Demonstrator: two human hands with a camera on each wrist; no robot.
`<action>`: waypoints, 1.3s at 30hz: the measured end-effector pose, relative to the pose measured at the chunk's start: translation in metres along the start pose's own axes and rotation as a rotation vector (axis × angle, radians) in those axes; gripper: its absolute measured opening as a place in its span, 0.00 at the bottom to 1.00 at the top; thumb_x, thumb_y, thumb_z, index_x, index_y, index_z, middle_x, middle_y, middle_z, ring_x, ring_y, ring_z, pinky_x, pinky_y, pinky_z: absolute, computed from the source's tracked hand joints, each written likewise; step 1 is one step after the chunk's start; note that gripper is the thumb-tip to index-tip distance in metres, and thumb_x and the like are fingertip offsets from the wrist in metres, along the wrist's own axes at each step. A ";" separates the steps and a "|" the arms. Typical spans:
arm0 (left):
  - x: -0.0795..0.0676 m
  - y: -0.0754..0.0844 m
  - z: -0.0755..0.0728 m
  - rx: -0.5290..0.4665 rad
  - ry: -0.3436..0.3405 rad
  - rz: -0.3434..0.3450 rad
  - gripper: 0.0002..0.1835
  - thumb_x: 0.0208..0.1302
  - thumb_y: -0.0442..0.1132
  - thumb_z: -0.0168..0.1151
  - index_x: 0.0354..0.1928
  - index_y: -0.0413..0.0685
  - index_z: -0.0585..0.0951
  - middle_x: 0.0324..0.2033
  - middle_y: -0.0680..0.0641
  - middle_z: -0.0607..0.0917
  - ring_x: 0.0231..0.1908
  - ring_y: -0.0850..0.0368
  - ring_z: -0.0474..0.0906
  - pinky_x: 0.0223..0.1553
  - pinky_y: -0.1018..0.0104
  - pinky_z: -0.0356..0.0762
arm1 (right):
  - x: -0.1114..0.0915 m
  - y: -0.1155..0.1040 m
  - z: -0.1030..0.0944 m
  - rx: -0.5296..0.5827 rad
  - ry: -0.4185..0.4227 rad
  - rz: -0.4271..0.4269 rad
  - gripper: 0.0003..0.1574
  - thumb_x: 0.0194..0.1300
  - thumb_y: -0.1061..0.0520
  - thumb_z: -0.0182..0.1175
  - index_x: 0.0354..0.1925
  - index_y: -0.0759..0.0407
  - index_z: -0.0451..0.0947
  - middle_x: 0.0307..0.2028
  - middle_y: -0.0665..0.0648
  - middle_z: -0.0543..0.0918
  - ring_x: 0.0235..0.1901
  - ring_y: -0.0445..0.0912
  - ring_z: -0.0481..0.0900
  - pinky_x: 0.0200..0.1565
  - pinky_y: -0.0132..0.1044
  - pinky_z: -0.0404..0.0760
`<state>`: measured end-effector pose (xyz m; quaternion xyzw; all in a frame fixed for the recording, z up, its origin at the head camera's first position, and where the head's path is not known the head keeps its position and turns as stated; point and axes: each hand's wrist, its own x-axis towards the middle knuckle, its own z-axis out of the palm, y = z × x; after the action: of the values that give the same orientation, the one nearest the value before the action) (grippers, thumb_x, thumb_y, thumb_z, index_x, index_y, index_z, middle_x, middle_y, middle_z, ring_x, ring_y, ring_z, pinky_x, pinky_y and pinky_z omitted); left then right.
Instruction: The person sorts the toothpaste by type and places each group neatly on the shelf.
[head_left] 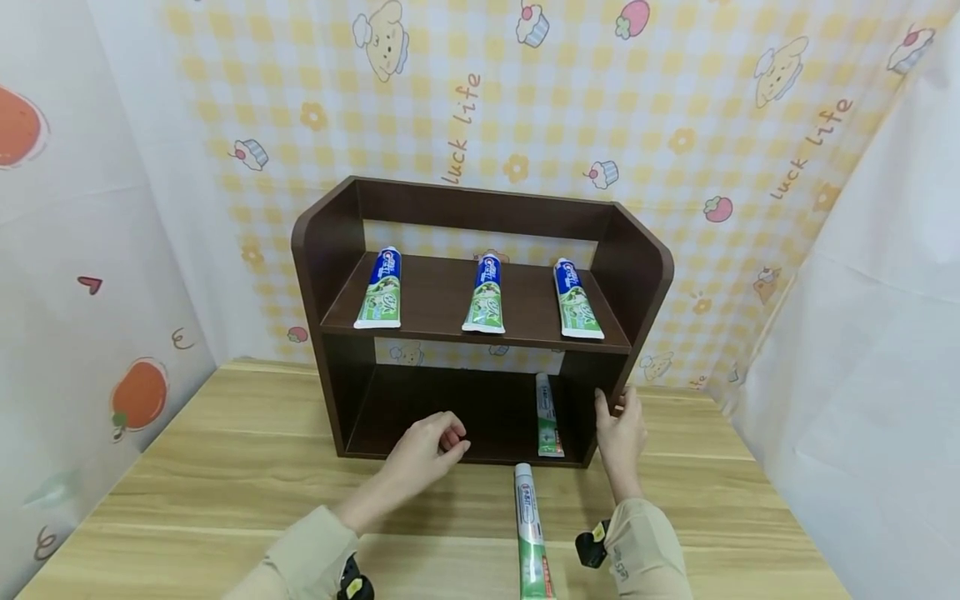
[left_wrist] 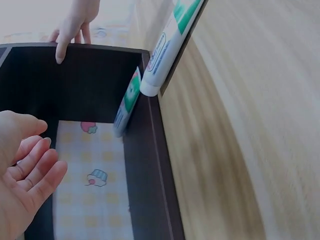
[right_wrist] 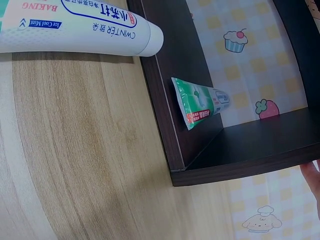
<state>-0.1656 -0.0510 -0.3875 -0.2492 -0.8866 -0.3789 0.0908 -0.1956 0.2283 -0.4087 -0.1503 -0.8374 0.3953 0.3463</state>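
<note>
A dark brown two-tier shelf (head_left: 438, 293) stands on the wooden table. My right hand (head_left: 621, 433) grips its right side panel, with the thumb at the front edge and the other fingers on the outside. My left hand (head_left: 423, 450) hovers before the lower compartment, fingers loosely curled around nothing. A green-and-white toothpaste tube (head_left: 547, 417) lies in that compartment near the right wall, its cap toward the back. Another toothpaste tube (head_left: 529, 533) of the same look lies in front of the shelf between my forearms, cap pointing at the shelf's front edge.
On the upper tier lie three blue-and-green toothpaste tubes, one at left (head_left: 380, 292), one in the middle (head_left: 486, 296) and one at right (head_left: 576, 302). A yellow checkered cloth (head_left: 525, 125) hangs behind the shelf. White cloths hang on both sides of the table (head_left: 225, 492).
</note>
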 end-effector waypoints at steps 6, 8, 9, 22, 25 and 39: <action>0.000 -0.001 0.017 -0.081 -0.057 -0.011 0.05 0.58 0.36 0.61 0.33 0.43 0.76 0.27 0.54 0.78 0.28 0.65 0.73 0.28 0.75 0.75 | -0.001 -0.002 0.000 0.006 0.008 -0.004 0.14 0.61 0.53 0.57 0.35 0.63 0.68 0.36 0.66 0.78 0.36 0.60 0.79 0.42 0.54 0.71; 0.001 -0.001 0.022 -0.105 -0.073 -0.008 0.05 0.58 0.36 0.61 0.34 0.43 0.76 0.27 0.54 0.78 0.28 0.65 0.73 0.28 0.76 0.74 | 0.000 -0.002 0.000 0.010 0.015 -0.004 0.14 0.61 0.53 0.57 0.35 0.64 0.68 0.36 0.66 0.78 0.36 0.60 0.79 0.41 0.54 0.71; 0.001 -0.001 0.025 -0.118 -0.080 -0.009 0.06 0.58 0.36 0.61 0.34 0.43 0.76 0.28 0.54 0.78 0.28 0.65 0.73 0.28 0.76 0.74 | 0.000 -0.002 0.000 0.011 0.018 -0.003 0.14 0.61 0.53 0.57 0.35 0.64 0.68 0.36 0.66 0.78 0.36 0.60 0.79 0.41 0.54 0.71; -0.006 -0.002 0.058 -0.236 -0.166 -0.045 0.08 0.57 0.33 0.62 0.36 0.39 0.74 0.28 0.50 0.77 0.29 0.65 0.72 0.29 0.77 0.74 | 0.001 -0.002 0.000 -0.003 0.012 -0.001 0.15 0.61 0.52 0.57 0.36 0.63 0.68 0.38 0.66 0.78 0.37 0.60 0.79 0.41 0.54 0.71; -0.009 0.000 0.064 -0.266 -0.196 -0.056 0.09 0.56 0.33 0.62 0.36 0.37 0.74 0.29 0.49 0.77 0.30 0.64 0.72 0.29 0.77 0.73 | 0.001 -0.001 0.001 -0.003 0.012 -0.002 0.15 0.61 0.52 0.57 0.37 0.63 0.68 0.38 0.66 0.78 0.37 0.60 0.79 0.41 0.54 0.70; -0.017 0.008 0.087 -0.310 -0.326 -0.155 0.16 0.53 0.36 0.65 0.40 0.34 0.72 0.32 0.44 0.76 0.29 0.62 0.73 0.30 0.76 0.74 | 0.002 0.000 0.002 -0.004 0.015 -0.006 0.15 0.61 0.52 0.57 0.37 0.63 0.68 0.38 0.66 0.78 0.36 0.60 0.80 0.42 0.55 0.71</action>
<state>-0.1447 0.0100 -0.4484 -0.2491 -0.8372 -0.4712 -0.1225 -0.1983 0.2284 -0.4088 -0.1516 -0.8360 0.3914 0.3535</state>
